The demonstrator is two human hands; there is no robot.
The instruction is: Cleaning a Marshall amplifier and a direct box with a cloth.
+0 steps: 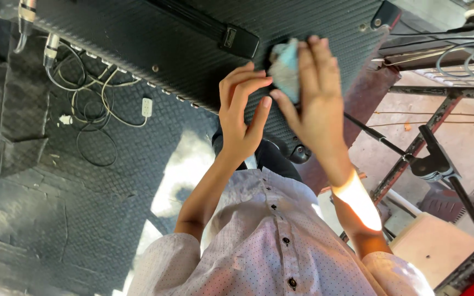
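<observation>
A black ridged floor (83,181) runs under everything here, with a patch of sun across it, and above it lies a big black box (193,60) with a textured skin, a strap handle (215,30) and metal corner pieces. Against the face of that box is a pale blue cloth (285,68), bunched up. The right hand (316,93) grasps it, long fingers laid almost flat over it and the thumb tucked under its lower edge. The left hand (242,115) sits just beside the cloth, released and holding nothing, its fingers loosely bent with the tips close to the cloth's edge. Both arms come out of a white dotted shirt (270,246) with rolled sleeves. Off to the left, a tangle of cables (91,104) and a small white plug (147,107) lie on the floor. To the right stand dark metal stands (434,159) and a light wooden box (434,246).
</observation>
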